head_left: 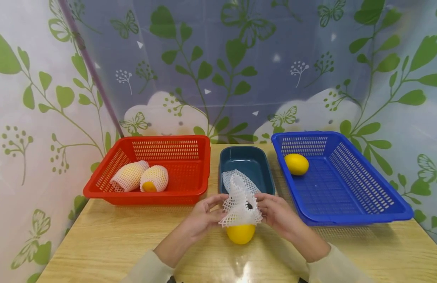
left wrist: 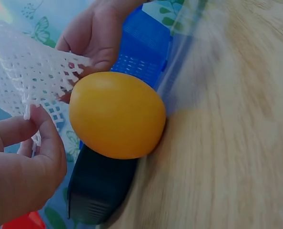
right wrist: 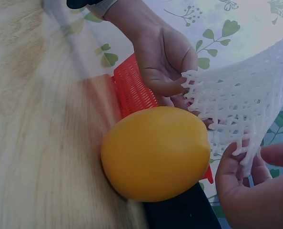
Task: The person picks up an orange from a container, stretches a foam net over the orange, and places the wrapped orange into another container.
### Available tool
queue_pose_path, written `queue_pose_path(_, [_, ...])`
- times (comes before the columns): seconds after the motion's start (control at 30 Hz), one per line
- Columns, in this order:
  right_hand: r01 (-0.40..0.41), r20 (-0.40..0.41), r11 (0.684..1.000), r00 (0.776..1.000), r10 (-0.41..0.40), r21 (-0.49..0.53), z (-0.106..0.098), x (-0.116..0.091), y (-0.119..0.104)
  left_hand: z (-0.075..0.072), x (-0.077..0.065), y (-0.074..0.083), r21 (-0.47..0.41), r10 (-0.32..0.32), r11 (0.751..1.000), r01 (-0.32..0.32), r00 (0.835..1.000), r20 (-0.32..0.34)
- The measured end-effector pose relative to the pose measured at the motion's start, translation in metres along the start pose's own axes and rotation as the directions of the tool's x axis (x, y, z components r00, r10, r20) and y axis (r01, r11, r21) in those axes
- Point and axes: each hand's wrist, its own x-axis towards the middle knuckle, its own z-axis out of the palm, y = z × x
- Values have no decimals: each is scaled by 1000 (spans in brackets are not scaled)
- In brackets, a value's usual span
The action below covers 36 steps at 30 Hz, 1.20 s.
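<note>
The person's left hand point(head_left: 204, 216) pinches the edge of a white foam net point(head_left: 237, 212) between thumb and fingers. The right hand point(head_left: 278, 212) pinches the opposite side of the same net, so its mouth is spread between the two. Pale sleeves point(head_left: 151, 267) cover the forearms above both wrists.

Just below the net sits a smooth yellow fruit point(head_left: 241, 234), resting on the wooden surface point(head_left: 140, 239) between the hands. The head view shows the net's lower edge overlapping the fruit's upper part, while both wrist views show most of the fruit bare, with the net's mouth right beside it; whether the two touch is hard to tell.

Behind the fruit stands a dark teal tray point(head_left: 244, 166). More white netting point(head_left: 251, 184) shows over the tray's near part, just behind the held net.

To the left of the tray, a red basket point(head_left: 186, 177) holds two fruits in white netting, side by side: one wrapped fruit point(head_left: 129, 175) lies tilted, and the other netted fruit point(head_left: 154, 179) shows bare yellow at its near end. To the right, a blue basket point(head_left: 331, 188) holds one unwrapped fruit point(head_left: 297, 164) against its left wall. A leaf-patterned backdrop point(head_left: 204, 70) rises behind everything.
</note>
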Motion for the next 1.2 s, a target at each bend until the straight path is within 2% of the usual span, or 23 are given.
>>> queue_pose_path(0.13, [-27, -26, 999, 999, 26, -36, -2, -5, 3, -3, -4, -4, 60, -13, 998, 12, 1000, 12])
queue_pose_path(0.27, [-43, -67, 984, 997, 32, -171, -2, -10, 8, -4, -7, -8, 166, -11, 986, 6, 1000, 29])
queue_pose_path(0.4, [-33, -94, 943, 996, 2, -331, -2, -13, 14, -4, -7, -11, 320, 18, 947, -31, 999, 43])
queue_pose_path(0.57, [14, -68, 912, 997, -46, -410, -4, -13, 23, -1, -10, -13, 463, 9, 885, -41, 998, 70])
queue_pose_path(0.67, [49, -54, 894, 995, -82, -445, -5, -11, 28, 0, -11, -16, 544, 40, 834, -94, 993, 110])
queue_pose_path(0.77, [82, -56, 857, 990, -128, -508, -5, -8, 33, -1, -8, -21, 629, 105, 758, -174, 984, 146])
queue_pose_path(0.87, [74, -64, 835, 990, -129, -545, -5, -6, 37, -2, -5, -25, 702, 155, 674, -229, 973, 168])
queue_pose_path(0.9, [65, -65, 833, 991, -121, -549, -5, -6, 38, -2, -5, -26, 712, 159, 662, -235, 972, 172])
queue_pose_path(0.93, [55, -67, 838, 992, -108, -542, -5, -6, 39, -2, -4, -27, 710, 155, 664, -233, 972, 174])
queue_pose_path(0.97, [43, -68, 846, 993, -93, -531, -5, -6, 39, -2, -4, -28, 695, 142, 682, -226, 974, 177])
queue_pose_path(1.0, [27, -72, 856, 995, -75, -516, -5, -6, 40, -2, -5, -28, 672, 122, 711, -207, 978, 172])
queue_pose_path(1.07, [-10, -88, 882, 995, -37, -472, -5, -7, 39, -2, -5, -27, 589, 60, 795, -143, 986, 157])
queue_pose_path(1.1, [-29, -100, 895, 995, -18, -444, -5, -7, 39, -2, -5, -27, 527, 21, 845, -93, 990, 141])
queue_pose_path(1.13, [-48, -111, 910, 994, 2, -413, -5, -7, 38, -2, -5, -27, 466, -16, 883, -45, 992, 126])
queue_pose_path(1.2, [-87, -121, 929, 992, 46, -361, -5, -8, 36, -2, -5, -24, 349, -89, 936, 50, 992, 95])
